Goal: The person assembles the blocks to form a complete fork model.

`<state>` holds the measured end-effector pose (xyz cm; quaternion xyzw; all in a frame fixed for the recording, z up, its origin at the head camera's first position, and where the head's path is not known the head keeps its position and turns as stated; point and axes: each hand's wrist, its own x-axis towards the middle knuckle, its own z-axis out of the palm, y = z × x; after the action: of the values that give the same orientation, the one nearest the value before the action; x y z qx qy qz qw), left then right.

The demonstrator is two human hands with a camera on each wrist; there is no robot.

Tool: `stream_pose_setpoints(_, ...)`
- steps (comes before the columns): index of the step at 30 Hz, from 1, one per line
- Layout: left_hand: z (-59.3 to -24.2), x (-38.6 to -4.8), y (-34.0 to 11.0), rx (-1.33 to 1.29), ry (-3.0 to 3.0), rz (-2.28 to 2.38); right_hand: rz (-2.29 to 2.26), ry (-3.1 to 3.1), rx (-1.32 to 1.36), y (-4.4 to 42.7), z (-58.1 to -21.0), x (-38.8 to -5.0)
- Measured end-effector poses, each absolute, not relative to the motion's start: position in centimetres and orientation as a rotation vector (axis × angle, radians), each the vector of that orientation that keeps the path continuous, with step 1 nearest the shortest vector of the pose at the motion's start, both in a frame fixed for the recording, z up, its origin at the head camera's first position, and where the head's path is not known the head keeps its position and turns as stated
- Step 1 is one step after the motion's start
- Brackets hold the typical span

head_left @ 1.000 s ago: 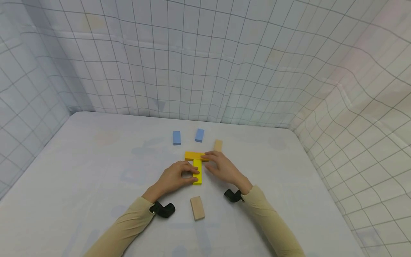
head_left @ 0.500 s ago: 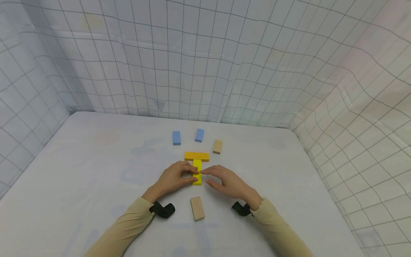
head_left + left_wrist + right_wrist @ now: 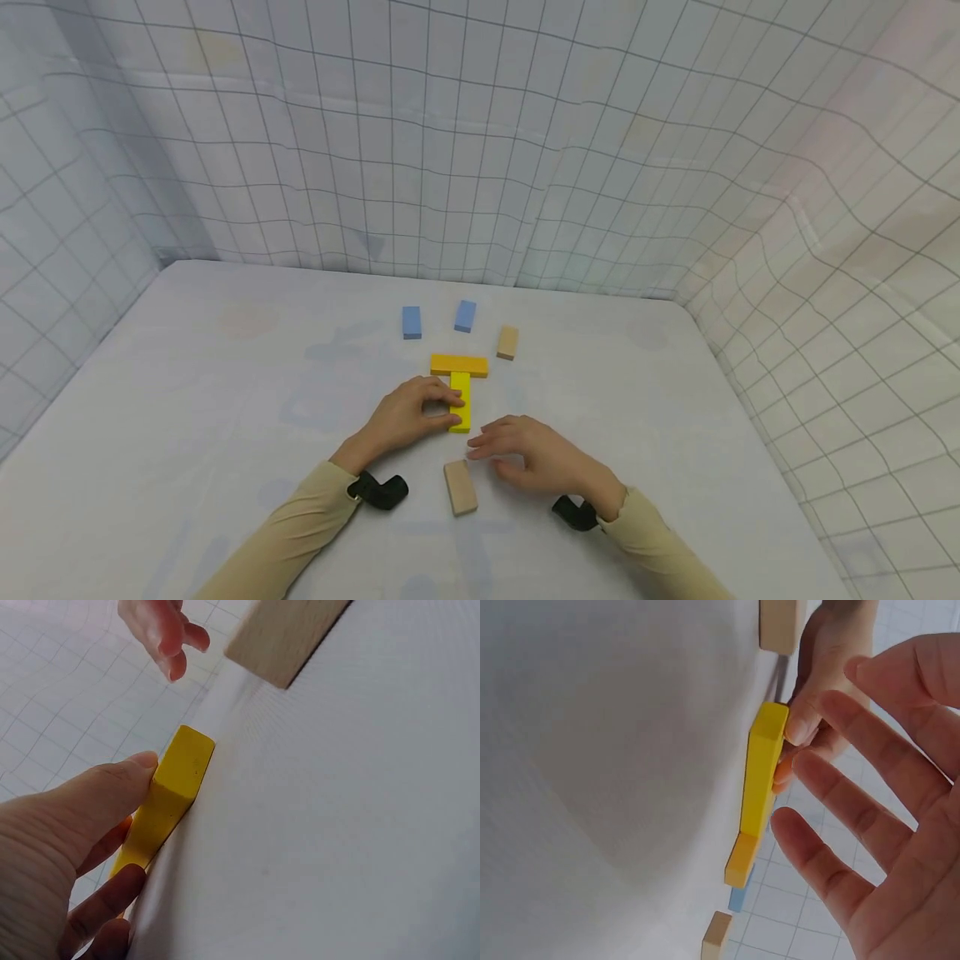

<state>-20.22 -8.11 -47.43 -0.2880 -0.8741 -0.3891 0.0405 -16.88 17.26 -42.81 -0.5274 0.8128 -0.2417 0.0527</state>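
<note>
My left hand (image 3: 405, 414) holds a bright yellow block (image 3: 461, 414) lying flat, with thumb and fingertips on it. The far end of that block meets an orange-yellow block (image 3: 459, 366) laid crosswise, so the two make a T. Loosely bent and holding nothing, my right hand (image 3: 540, 454) hovers right of the yellow block's near end; its fingers (image 3: 855, 761) are spread in the right wrist view. Just left of these fingertips, apart from them, a plain wooden block (image 3: 461, 487) lies on the white surface. The left wrist view shows the yellow block's near end (image 3: 184, 761) close up.
Beyond the T lie two blue blocks (image 3: 412, 322) and a second plain wooden block (image 3: 507, 342), all spaced apart. The white table (image 3: 637, 375) extends around them. A grid-patterned white curtain (image 3: 480, 167) closes off the back and sides.
My right hand has left the right end of the orange-yellow block and come back toward me, down beside the near wooden block. The left hand stays on the yellow block.
</note>
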Motion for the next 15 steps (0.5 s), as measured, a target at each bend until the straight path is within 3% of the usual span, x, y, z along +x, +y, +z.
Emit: stream_pose_setpoints(15,-47.6,-20.1,-8.0,-0.864,-2.68,-1.211,-0.669,2.362,-1.686,17.1,-43.9,-14.6)
